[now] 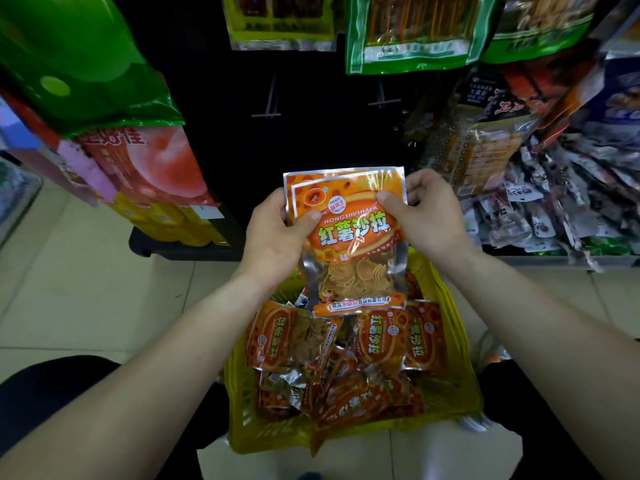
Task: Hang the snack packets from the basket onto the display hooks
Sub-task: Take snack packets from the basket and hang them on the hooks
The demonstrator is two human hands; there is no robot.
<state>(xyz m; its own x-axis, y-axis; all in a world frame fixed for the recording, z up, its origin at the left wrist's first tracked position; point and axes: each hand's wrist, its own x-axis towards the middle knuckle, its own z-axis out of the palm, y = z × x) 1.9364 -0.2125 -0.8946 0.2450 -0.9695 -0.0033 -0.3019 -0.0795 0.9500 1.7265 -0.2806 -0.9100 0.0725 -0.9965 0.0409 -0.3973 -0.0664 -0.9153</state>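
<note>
I hold orange snack packets (349,237) upright above the yellow basket (453,393); two top edges show, one behind the other. My left hand (277,233) grips their left edge with the thumb on the front. My right hand (429,216) pinches the upper right corner. Several more orange packets (377,337) lie in the basket between my knees. Two bare metal display hooks (272,102) (382,97) stick out of the dark back panel above the packets.
Green packets (412,32) hang above the hooks. Pink and green bags (104,109) hang at the left over yellow boxes (180,223). At the right, a shelf holds piles of dark and silver packets (554,202). Tiled floor (86,289) lies around the basket.
</note>
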